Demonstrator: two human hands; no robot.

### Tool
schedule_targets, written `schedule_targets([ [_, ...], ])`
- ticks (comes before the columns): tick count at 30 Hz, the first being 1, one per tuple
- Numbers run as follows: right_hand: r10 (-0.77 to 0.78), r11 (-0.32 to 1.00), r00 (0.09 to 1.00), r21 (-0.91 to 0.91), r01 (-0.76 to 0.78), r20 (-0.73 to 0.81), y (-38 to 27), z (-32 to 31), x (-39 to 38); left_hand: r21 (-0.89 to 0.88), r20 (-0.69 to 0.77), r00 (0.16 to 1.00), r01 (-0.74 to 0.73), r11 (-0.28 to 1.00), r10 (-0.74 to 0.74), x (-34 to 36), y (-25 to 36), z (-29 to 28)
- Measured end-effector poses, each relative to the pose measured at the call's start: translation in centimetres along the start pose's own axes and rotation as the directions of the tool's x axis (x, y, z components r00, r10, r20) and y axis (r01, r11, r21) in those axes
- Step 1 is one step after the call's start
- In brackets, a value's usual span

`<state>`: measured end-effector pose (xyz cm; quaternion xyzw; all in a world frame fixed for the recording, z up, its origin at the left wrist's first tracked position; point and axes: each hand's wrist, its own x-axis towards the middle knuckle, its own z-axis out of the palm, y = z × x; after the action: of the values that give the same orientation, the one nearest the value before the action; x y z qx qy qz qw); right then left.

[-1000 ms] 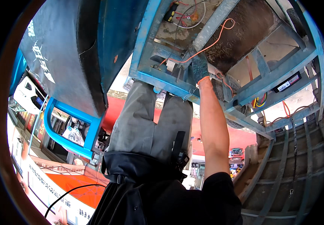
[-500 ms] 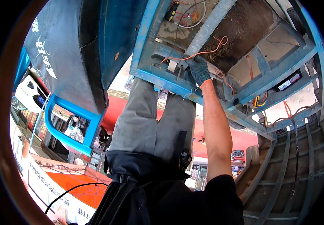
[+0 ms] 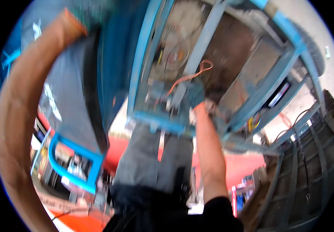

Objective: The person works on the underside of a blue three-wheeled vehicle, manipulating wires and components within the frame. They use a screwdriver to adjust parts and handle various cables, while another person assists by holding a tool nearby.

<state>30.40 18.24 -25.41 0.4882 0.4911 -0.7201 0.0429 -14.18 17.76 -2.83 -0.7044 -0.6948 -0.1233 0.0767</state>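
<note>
My left hand (image 3: 87, 15), in a dark green glove with an orange cuff, is raised at the upper left over the large dark padded panel (image 3: 64, 104); motion smears its fingers. My right hand (image 3: 194, 92), also gloved, is down inside the blue metal frame (image 3: 136, 87), beside a grey crossbar (image 3: 200, 46); its fingers are too blurred to tell what they hold. An orange wire (image 3: 186, 78) loops just above it. A black-and-yellow tool handle (image 3: 160, 55) lies among wires inside the frame.
A bright blue tubular piece (image 3: 70, 168) is at lower left. A black box (image 3: 278, 94) and coloured wires (image 3: 252, 123) sit on the right of the frame, near a tyre (image 3: 314, 58). A dark ribbed metal panel (image 3: 306, 181) fills the lower right. My legs (image 3: 140, 162) stand against the frame.
My left arm has come into view, reaching up to the upper left. The whole view has shifted and blurred, with the frame lower in the picture. My right hand remains inside the frame.
</note>
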Motion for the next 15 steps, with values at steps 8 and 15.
schedule_targets([
  [8,0.019,0.998,0.985,-0.057,-0.029,-0.172,-6.5,4.1,1.1,0.092,0.231,0.956,0.164,0.982,-0.181,0.0,3.8,-5.6],
  [15,-0.649,0.514,0.755,-0.678,0.526,0.093,-1.6,1.0,3.1,0.017,0.262,0.958,0.115,0.993,-0.115,0.1,4.3,-5.5],
])
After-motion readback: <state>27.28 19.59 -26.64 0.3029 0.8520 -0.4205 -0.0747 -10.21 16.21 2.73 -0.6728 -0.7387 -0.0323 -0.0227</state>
